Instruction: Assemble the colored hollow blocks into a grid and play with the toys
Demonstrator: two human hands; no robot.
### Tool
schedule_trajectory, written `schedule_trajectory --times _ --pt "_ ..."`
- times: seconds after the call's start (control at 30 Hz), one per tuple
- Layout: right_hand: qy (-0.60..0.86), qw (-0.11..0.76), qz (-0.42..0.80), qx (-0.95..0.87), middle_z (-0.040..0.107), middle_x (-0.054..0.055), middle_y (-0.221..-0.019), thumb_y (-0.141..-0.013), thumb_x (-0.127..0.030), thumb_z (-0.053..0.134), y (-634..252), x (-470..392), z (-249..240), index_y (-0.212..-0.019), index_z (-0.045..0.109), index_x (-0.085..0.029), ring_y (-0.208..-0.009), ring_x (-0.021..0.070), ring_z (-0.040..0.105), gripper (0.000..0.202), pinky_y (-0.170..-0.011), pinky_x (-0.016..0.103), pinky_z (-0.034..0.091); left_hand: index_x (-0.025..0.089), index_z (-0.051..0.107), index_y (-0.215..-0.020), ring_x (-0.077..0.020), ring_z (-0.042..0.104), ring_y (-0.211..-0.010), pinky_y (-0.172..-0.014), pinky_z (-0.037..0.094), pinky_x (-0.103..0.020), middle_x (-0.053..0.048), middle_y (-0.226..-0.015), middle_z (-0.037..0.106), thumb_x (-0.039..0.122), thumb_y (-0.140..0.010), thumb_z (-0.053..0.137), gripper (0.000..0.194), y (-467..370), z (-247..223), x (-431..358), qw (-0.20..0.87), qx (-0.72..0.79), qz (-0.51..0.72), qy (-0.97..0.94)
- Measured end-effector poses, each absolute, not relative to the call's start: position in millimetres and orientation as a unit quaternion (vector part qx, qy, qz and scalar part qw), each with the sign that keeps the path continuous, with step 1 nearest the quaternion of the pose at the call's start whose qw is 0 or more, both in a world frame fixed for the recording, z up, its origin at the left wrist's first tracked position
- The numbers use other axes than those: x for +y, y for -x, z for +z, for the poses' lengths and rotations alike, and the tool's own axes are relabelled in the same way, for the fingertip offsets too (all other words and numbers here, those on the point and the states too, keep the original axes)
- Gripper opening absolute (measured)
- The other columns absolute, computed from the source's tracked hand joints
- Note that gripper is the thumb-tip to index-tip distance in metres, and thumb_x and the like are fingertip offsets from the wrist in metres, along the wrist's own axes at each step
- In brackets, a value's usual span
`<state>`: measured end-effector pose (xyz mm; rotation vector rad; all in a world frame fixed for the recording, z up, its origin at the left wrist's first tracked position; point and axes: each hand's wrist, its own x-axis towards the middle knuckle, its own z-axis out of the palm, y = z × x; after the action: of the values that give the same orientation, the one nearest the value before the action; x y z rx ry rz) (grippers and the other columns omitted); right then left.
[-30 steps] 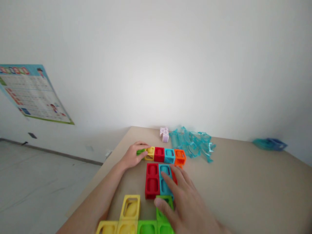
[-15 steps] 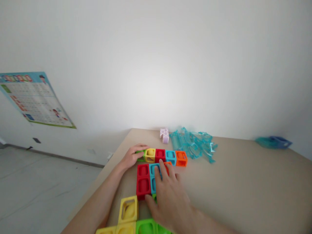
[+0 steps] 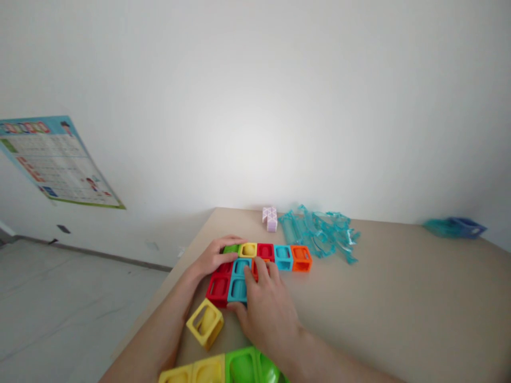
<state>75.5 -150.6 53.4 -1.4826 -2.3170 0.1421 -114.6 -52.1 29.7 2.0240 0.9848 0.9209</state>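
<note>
A row of joined toy cubes runs across the table: a green cube [image 3: 231,249] at its left end, then yellow [image 3: 248,250], red [image 3: 265,251], blue [image 3: 283,257] and orange [image 3: 302,259]. My left hand [image 3: 215,259] closes round the green end. A second block of joined cubes, with red cubes [image 3: 218,288], blue cubes [image 3: 238,290] and orange, lies against the row's near side. My right hand [image 3: 269,306] grips this block, thumb on the near side and fingers over the top, hiding part of it. Nearer me sits a loose yellow cube [image 3: 205,322], turned at an angle.
Joined yellow cubes [image 3: 209,369] and green cubes [image 3: 241,367] lie at the bottom edge. Behind the row are a lilac patterned block [image 3: 270,219] and a heap of clear teal plastic pieces [image 3: 319,231]. A dark blue container [image 3: 468,227] stands far right, by the wall.
My right hand has moved the red, blue and orange block left and away from me, up against the row. The single yellow cube has turned and come apart from the front yellow cubes.
</note>
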Motion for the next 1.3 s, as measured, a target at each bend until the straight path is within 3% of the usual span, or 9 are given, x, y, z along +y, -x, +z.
schedule_trajectory --times 0.17,0.27,0.4,0.5,0.63,0.73,0.9,1.07,1.3 --pt "0.530 0.189 0.058 -0.824 0.053 0.022 -0.129 -0.080 -0.045 0.064 -75 -153 57 -0.123 0.059 -0.009 -0.118 0.0376 0.046 0.056 -0.101 0.052 0.038 0.021 0.068 -0.118 -0.0262 0.058 -0.112 -0.101 0.042 -0.039 -0.010 -0.120 0.064 0.040 -0.082 0.064 0.041 115 34 -54 0.329 0.371 0.334 -0.802" --pt "0.484 0.184 0.044 -0.854 0.049 0.023 -0.136 -0.087 -0.039 0.057 -77 -164 64 -0.125 0.058 -0.009 -0.127 0.0401 0.039 0.049 -0.106 0.057 0.032 0.023 0.071 -0.113 -0.0250 0.058 -0.113 -0.101 0.043 -0.038 -0.010 -0.124 0.061 0.039 -0.082 0.064 0.035 115 35 -54 0.331 0.371 0.321 -0.806" --pt "0.267 0.190 0.039 -0.944 0.042 0.010 -0.146 -0.095 -0.040 0.044 -76 -178 60 -0.131 0.051 -0.023 -0.136 0.0349 0.030 0.041 -0.108 0.055 0.032 0.026 0.074 -0.105 -0.0229 0.054 -0.118 -0.104 0.039 -0.037 -0.008 -0.128 0.057 0.036 -0.087 0.059 0.026 111 40 -60 0.283 0.384 0.289 -0.830" --pt "0.158 0.188 0.014 -0.969 0.042 0.004 -0.146 -0.100 -0.036 0.031 -72 -181 47 -0.130 0.049 -0.029 -0.136 0.0320 0.031 0.036 -0.105 0.056 0.034 0.030 0.070 -0.112 -0.0226 0.051 -0.120 -0.108 0.035 -0.040 -0.007 -0.128 0.057 0.033 -0.091 0.052 0.029 106 45 -69 0.193 0.417 0.262 -0.849" --pt "0.172 0.187 -0.005 -0.967 0.050 0.007 -0.138 -0.100 -0.036 0.031 -67 -181 34 -0.126 0.051 -0.022 -0.135 0.0349 0.031 0.036 -0.106 0.058 0.032 0.034 0.062 -0.124 -0.0254 0.048 -0.122 -0.109 0.032 -0.043 -0.006 -0.132 0.054 0.039 -0.087 0.058 0.037 101 47 -75 0.142 0.424 0.222 -0.867" --pt "0.182 0.213 -0.014 -0.960 0.057 0.010 -0.124 -0.098 -0.035 0.036 -63 -182 27 -0.123 0.053 -0.018 -0.124 0.0352 0.041 0.035 -0.099 0.054 0.040 0.034 0.062 -0.123 -0.0248 0.049 -0.120 -0.108 0.034 -0.042 -0.006 -0.132 0.053 0.039 -0.087 0.059 0.037 102 46 -74 0.146 0.416 0.216 -0.871" --pt "0.207 0.242 -0.020 -0.948 0.060 0.007 -0.103 -0.095 -0.036 0.043 -56 -183 18 -0.116 0.055 -0.021 -0.095 0.0304 0.054 0.028 -0.070 0.046 0.052 0.034 0.065 -0.119 -0.0232 0.048 -0.120 -0.108 0.034 -0.039 -0.005 -0.130 0.053 0.036 -0.087 0.059 0.032 104 44 -71 0.170 0.411 0.223 -0.868" --pt "0.239 0.238 -0.046 -0.940 0.060 0.009 -0.104 -0.091 -0.037 0.050 -55 -188 19 -0.112 0.056 -0.021 -0.082 0.0259 0.055 0.026 -0.054 0.034 0.048 0.033 0.066 -0.118 -0.0215 0.047 -0.121 -0.109 0.032 -0.037 -0.005 -0.131 0.052 0.032 -0.090 0.055 0.030 105 44 -70 0.197 0.411 0.225 -0.861" --pt "0.268 0.245 -0.091 -0.927 0.062 0.012 -0.102 -0.087 -0.028 0.056 -61 -198 13 -0.109 0.057 -0.014 -0.069 0.0211 0.054 0.027 -0.047 0.030 0.043 0.033 0.065 -0.120 -0.0217 0.046 -0.122 -0.109 0.031 -0.037 -0.005 -0.133 0.052 0.033 -0.093 0.050 0.031 108 41 -67 0.212 0.412 0.225 -0.857"
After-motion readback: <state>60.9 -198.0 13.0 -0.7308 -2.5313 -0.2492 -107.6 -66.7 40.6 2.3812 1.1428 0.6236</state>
